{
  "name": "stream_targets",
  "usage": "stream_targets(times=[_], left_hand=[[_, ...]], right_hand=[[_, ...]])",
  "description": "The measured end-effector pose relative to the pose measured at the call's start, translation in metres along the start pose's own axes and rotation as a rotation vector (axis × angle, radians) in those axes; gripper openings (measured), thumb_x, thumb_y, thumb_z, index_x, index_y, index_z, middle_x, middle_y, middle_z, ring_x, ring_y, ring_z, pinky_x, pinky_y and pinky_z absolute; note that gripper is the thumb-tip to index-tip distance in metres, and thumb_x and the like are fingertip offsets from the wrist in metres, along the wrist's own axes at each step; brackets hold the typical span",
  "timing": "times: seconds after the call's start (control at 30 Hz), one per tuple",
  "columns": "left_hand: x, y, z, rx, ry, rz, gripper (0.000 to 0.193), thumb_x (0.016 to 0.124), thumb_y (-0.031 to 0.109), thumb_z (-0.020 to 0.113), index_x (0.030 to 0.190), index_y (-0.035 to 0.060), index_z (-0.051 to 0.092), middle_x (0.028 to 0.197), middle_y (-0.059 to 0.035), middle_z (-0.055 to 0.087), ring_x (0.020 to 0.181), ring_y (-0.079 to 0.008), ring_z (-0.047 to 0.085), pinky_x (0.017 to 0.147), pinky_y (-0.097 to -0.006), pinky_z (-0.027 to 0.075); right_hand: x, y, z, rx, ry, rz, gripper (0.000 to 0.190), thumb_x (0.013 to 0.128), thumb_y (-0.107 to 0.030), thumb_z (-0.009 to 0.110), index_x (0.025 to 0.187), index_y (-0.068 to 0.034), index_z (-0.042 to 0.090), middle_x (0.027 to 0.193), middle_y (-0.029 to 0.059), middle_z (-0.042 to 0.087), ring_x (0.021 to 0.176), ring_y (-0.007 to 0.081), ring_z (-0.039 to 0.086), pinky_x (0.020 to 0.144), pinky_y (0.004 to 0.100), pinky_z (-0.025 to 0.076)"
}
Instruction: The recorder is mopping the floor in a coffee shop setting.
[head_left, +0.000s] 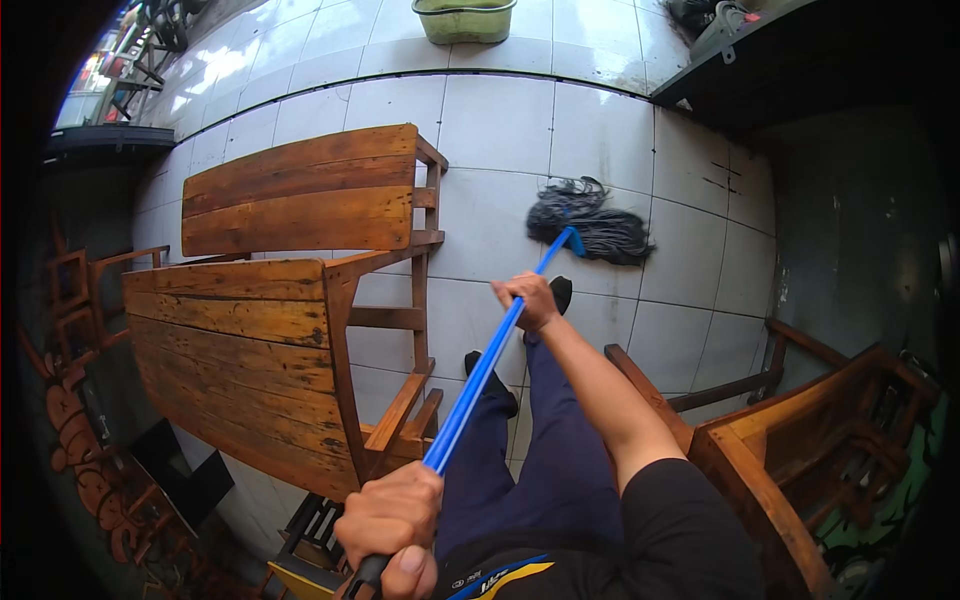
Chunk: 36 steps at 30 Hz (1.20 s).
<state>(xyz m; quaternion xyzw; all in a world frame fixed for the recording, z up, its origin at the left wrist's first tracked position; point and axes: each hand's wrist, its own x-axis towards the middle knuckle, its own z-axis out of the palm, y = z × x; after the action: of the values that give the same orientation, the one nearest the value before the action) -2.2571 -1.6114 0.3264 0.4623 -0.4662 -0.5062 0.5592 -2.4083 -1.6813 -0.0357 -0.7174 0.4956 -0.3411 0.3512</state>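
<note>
My left hand (394, 521) is closed around the upper end of a blue mop handle (480, 375), near its black grip. Further down the handle, my right hand (528, 300) is wrapped around it with the arm stretched forward. The mop head of dark grey strands (615, 234) lies spread on the white tiled floor (495, 202), joined to the handle by a blue clamp. Just short of the mop head is one of my dark shoes (560, 294); the other is further back on the left.
A wooden bench-desk (247, 360) with a slatted seat stands close on the left. Another piece of wooden furniture (757, 480) is at the lower right, beside a grey wall. A green plastic tub (465, 22) sits on the floor ahead. Dark-edged panels (750, 75) flank the opening.
</note>
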Motion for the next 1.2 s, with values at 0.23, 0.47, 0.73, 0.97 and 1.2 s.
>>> stream_targets(times=[0.23, 0.47, 0.73, 0.97, 1.2], left_hand=[[-0.074, -0.001, -0.048, 0.064, -0.205, 0.261, 0.045, 0.078, 0.015, 0.061, 0.050, 0.0106, 0.026, 0.044, 0.0008, 0.023, 0.036, -0.0141, 0.023, 0.046, -0.0321, 0.022], [-0.129, -0.115, -0.065, 0.065, 0.146, 0.249, 0.035, 0.074, 0.016, 0.053, 0.051, 0.0117, 0.027, 0.041, 0.0017, 0.027, 0.040, -0.0113, 0.025, 0.057, -0.0294, 0.031], [-0.149, -0.002, -0.091, -0.078, -0.230, 0.073, 0.037, 0.075, 0.016, 0.060, 0.050, 0.0150, 0.032, 0.040, 0.0053, 0.031, 0.037, -0.0088, 0.032, 0.049, -0.0261, 0.029], [-0.264, 0.035, -0.099, 0.010, -0.533, 0.125, 0.036, 0.054, 0.022, 0.063, 0.049, 0.0099, 0.030, 0.048, -0.0001, 0.023, 0.040, -0.0144, 0.025, 0.045, -0.0326, 0.020], [-0.331, -0.010, -0.140, 0.120, -0.439, 0.244, 0.038, 0.070, 0.008, 0.058, 0.049, 0.0108, 0.027, 0.046, -0.0001, 0.026, 0.039, -0.0148, 0.024, 0.046, -0.0324, 0.022]], right_hand=[[0.030, -0.052, 0.080, 0.045, -0.465, -0.168, 0.051, 0.096, -0.042, 0.049, 0.061, -0.008, 0.064, 0.065, 0.0179, 0.062, 0.068, 0.0395, 0.061, 0.064, 0.0483, 0.049], [0.043, 0.026, 0.049, -0.218, -0.419, -0.146, 0.049, 0.095, -0.044, 0.050, 0.066, -0.008, 0.069, 0.074, 0.0163, 0.066, 0.078, 0.0375, 0.063, 0.074, 0.0475, 0.050], [-0.099, -0.067, 0.067, -0.046, 0.031, -0.022, 0.046, 0.092, -0.030, 0.061, 0.050, -0.010, 0.054, 0.052, 0.0104, 0.053, 0.054, 0.0323, 0.053, 0.058, 0.0423, 0.038], [-0.207, -0.131, 0.140, 0.171, 0.111, -0.087, 0.044, 0.092, -0.021, 0.061, 0.050, -0.012, 0.049, 0.049, 0.0073, 0.049, 0.049, 0.0277, 0.052, 0.056, 0.0393, 0.040], [-0.197, -0.121, 0.192, 0.107, 0.163, -0.193, 0.042, 0.088, -0.021, 0.065, 0.050, -0.011, 0.050, 0.052, 0.0087, 0.052, 0.054, 0.0295, 0.053, 0.060, 0.0393, 0.038]])
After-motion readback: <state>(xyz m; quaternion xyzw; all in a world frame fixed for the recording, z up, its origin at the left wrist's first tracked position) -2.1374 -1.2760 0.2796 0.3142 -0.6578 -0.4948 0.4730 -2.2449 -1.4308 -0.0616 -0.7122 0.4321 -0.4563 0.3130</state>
